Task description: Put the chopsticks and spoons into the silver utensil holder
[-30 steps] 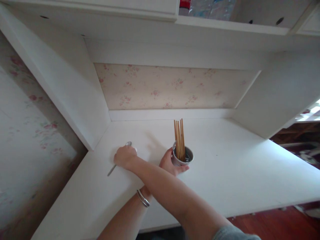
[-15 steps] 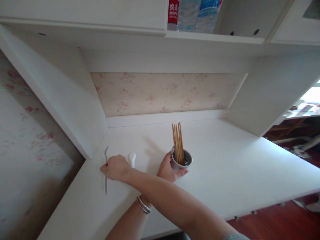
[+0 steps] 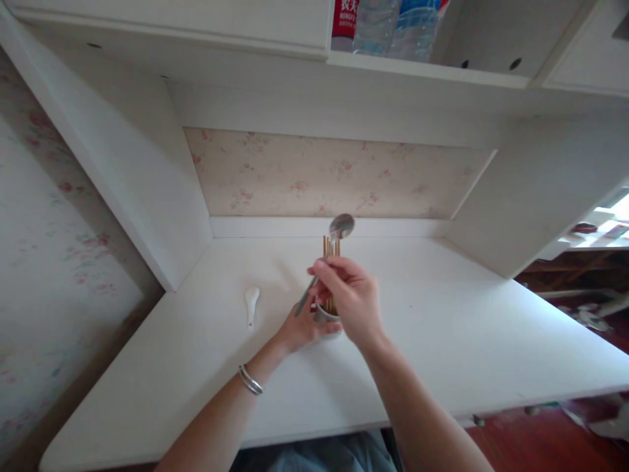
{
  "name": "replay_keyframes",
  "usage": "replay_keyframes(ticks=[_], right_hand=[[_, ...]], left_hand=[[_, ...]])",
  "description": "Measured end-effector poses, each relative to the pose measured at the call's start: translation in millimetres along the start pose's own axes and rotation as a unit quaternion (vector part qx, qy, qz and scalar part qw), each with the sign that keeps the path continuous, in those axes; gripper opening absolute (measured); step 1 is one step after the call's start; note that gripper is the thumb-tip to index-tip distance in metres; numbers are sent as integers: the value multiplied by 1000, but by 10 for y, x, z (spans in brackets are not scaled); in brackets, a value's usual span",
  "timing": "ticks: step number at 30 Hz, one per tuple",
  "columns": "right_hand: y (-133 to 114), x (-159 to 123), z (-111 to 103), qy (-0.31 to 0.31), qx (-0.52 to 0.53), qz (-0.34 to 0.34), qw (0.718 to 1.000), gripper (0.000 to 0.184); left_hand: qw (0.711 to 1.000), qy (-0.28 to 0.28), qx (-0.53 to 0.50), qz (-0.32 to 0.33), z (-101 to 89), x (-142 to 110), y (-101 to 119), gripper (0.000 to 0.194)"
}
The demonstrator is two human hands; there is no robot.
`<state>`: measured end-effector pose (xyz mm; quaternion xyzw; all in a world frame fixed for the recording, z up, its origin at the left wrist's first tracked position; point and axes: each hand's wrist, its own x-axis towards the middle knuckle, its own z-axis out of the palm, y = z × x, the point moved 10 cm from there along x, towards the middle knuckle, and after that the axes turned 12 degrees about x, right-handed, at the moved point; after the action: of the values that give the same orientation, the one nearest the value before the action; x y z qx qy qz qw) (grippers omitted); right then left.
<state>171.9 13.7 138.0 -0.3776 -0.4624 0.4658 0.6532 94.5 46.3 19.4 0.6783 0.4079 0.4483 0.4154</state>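
Observation:
My right hand pinches a metal spoon by its handle, bowl up, tilted in front of the chopsticks. Wrapped around the side of a grey utensil holder is my left hand, with a silver bracelet on its wrist. Several wooden chopsticks stand in the holder, their lower parts mostly covered by my right hand. The spoon's handle end points down to the left, over my left hand. A white soup spoon lies on the white desk, left of my hands.
The white desktop runs out to the right. Side panels and a back rail close it in. Overhead, a shelf holds plastic bottles and a red-labelled one.
My right hand has lifted the metal spoon from the desk at left and brought it right to the holder. My arms are no longer crossed. My left hand still holds the holder.

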Motion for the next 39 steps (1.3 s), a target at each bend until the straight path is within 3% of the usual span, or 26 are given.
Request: replay_keyframes(ticks=[3,6,9,12,15,22,27,30,35,39], right_hand=[[-178,80,-651,115,-81,-87,986,39],[-101,84,-961,156,-165,-100,969,41],[-13,40,-993,151,-263,-116,946,38],[-11,-25,-904,147,-365,-166,904,36],[73,-33,-876,149,-407,-174,884,35],[565,133,-1070,129,-277,-72,949,41],[705,144,-1088,105,-241,-31,964,42],[769,104,-1015,60,-179,-11,982,40],[967,-12,-794,-76,-27,47,996,42],[1108,-61,-794,-100,18,79,992,57]], left_hand=[[998,-55,-12,-22,105,-29,-7,69],[997,-63,-16,-34,118,-42,9,70],[997,-65,-32,-41,127,-47,17,71],[996,-60,-37,-54,127,-50,-25,70],[996,-56,-30,-64,121,-47,-75,74],[994,-83,-55,-46,133,-22,-56,74],[988,-126,-77,-41,163,-13,-82,75],[986,-140,-77,-38,156,-8,-101,72],[983,-160,-83,-36,186,-21,-66,69],[986,-158,-55,-13,151,-47,49,67]])
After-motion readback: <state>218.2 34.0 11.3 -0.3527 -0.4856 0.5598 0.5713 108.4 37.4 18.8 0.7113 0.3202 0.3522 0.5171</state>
